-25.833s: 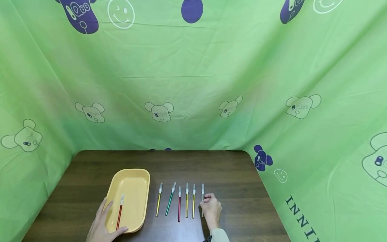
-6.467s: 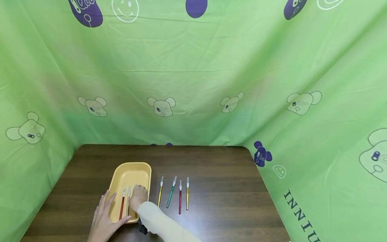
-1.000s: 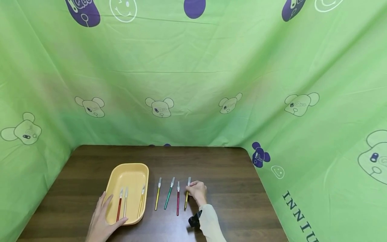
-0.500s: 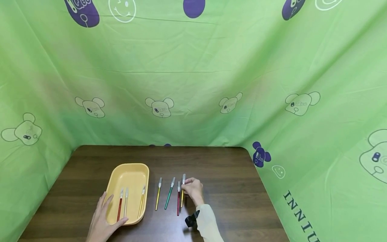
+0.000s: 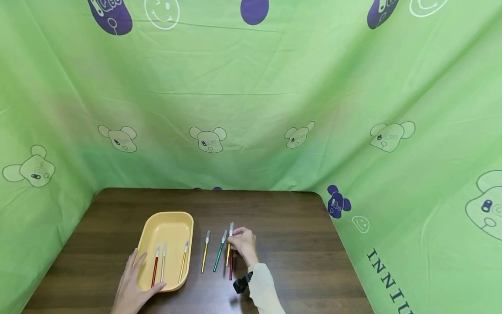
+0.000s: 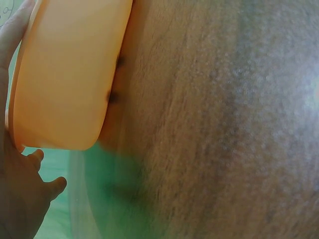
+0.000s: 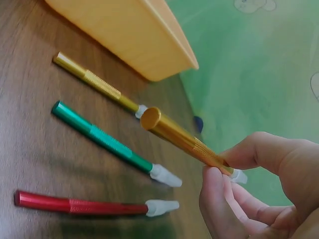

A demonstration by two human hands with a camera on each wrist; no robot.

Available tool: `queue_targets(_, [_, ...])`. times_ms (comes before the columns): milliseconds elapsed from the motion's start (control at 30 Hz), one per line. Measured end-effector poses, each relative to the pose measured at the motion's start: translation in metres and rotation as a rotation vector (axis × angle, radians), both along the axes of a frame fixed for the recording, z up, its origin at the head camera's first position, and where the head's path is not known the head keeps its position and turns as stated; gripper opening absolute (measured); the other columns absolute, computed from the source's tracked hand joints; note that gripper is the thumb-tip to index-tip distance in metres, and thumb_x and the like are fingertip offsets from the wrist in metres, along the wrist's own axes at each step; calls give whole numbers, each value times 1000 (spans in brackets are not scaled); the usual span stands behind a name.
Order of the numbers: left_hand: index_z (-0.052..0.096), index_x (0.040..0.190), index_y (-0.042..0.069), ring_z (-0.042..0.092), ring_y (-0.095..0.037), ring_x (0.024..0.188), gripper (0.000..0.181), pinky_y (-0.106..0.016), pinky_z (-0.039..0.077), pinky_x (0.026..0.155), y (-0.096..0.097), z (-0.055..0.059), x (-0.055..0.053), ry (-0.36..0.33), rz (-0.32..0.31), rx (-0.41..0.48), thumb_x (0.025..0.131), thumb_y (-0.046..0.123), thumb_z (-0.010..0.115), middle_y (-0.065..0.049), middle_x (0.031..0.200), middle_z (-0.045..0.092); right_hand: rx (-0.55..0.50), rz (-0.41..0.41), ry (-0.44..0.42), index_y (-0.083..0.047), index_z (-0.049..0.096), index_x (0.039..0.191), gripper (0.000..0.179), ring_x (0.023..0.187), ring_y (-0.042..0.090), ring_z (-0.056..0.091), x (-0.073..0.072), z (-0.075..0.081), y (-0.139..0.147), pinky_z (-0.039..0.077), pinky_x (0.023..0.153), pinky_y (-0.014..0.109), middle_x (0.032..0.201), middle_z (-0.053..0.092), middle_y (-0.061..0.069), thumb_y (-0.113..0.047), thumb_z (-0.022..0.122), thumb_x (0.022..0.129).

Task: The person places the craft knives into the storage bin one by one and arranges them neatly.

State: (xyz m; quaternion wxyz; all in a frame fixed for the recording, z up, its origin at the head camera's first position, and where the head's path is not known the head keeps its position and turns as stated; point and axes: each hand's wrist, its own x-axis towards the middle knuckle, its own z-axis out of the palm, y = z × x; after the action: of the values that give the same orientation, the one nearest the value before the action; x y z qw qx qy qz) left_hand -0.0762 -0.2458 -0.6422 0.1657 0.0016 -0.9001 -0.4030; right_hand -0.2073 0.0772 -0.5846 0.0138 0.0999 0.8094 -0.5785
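My right hand (image 5: 244,245) pinches a gold-handled craft knife (image 7: 184,137) near its clear cap, between thumb and fingers. The knife is lifted over the table, cap pointing away, and overlaps the red craft knife (image 5: 231,271) in the head view. To its left lie a green craft knife (image 5: 218,258) and another gold one (image 5: 204,258), both capped. My left hand (image 5: 131,285) rests spread at the near left corner of a yellow tray (image 5: 171,229), thumb across the near rim. Inside the tray are red (image 5: 155,267), silver (image 5: 162,265) and gold (image 5: 183,265) craft knives.
The brown wooden table (image 5: 298,244) has rounded far corners. A green printed curtain (image 5: 251,109) hangs behind it and along both sides. A black wrist camera (image 5: 242,283) sits at my right wrist, beside a pale sleeve (image 5: 264,288).
The gold craft knife has been lifted from the right end of the row and carried left, above the red one. My left hand stays on the tray. Earlier, silver and gold knives joined the tray.
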Motion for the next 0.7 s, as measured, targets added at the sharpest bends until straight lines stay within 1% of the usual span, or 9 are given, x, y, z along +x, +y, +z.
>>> queue_targets(133, [49, 152, 7, 31, -62, 144, 101, -78, 38, 96, 0, 0, 0, 5, 2, -4, 68, 34, 99, -22, 167, 29, -23, 19, 4, 3, 69, 94, 21, 61, 17, 72, 2, 6, -6, 62, 56, 28, 82, 75, 12, 5, 74, 74])
queue_targets(233, [49, 153, 7, 30, -62, 145, 101, -78, 38, 96, 0, 0, 0, -6, 1, -3, 69, 34, 99, -21, 168, 28, -50, 34, -2, 4, 68, 95, 21, 62, 15, 72, 3, 9, -10, 61, 56, 26, 81, 75, 11, 7, 73, 74])
queue_targets(367, [48, 153, 8, 28, -61, 147, 101, -79, 37, 97, 0, 1, 1, -19, -1, 1, 70, 34, 98, -21, 168, 27, -58, 56, 16, 4, 67, 94, 21, 60, 14, 71, 4, 11, -16, 61, 56, 26, 79, 74, 10, 7, 71, 74])
queue_targets(467, [48, 153, 8, 28, -62, 147, 101, -79, 37, 97, 0, 2, 0, -18, -1, 1, 70, 34, 98, -21, 168, 27, -65, 71, 35, 4, 67, 94, 21, 59, 15, 71, 5, 12, -19, 62, 56, 29, 79, 74, 9, 7, 69, 74])
queue_targets(600, [48, 153, 7, 28, -62, 146, 100, -79, 36, 98, 1, 3, 0, -18, 0, 4, 70, 34, 98, -22, 168, 27, -72, 79, 38, 4, 67, 94, 22, 58, 15, 71, 4, 15, -24, 64, 58, 34, 79, 73, 8, 8, 69, 73])
queue_targets(700, [47, 153, 7, 28, -62, 146, 101, -79, 36, 97, 1, 3, 0, -24, -3, -1, 71, 35, 98, -22, 168, 27, -70, 81, 39, 4, 67, 94, 21, 57, 14, 70, 4, 16, -27, 63, 57, 32, 79, 73, 9, 8, 70, 73])
